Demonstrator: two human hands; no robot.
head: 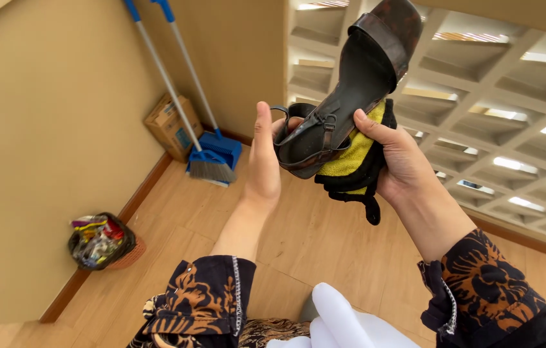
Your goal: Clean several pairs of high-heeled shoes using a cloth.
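Patterned dark sleeves framed a dark brown strappy heeled sandal (344, 96) raised upright for access; the right hand (395, 161) gripped it through a yellow-and-black cloth (353, 158), while the left hand (263, 158), fingers pressed together, steadied its heel strap.

This looks like a corner of a home, likely an entry or utility nook. The floor (324, 238) is pale wood-look planks, edged by a brown skirting board (115, 222) beneath plain beige walls (41, 129). Against that skirting board lean a broom (212, 169) and a blue dustpan (223, 148) on long handles. Just left of them a cardboard box (171, 125) sits in the corner, and farther along the same board stands a small wastebasket (102, 241) stuffed with wrappers. Right of the broom rises a white lattice screen wall (479, 103), daylight showing through its openings.
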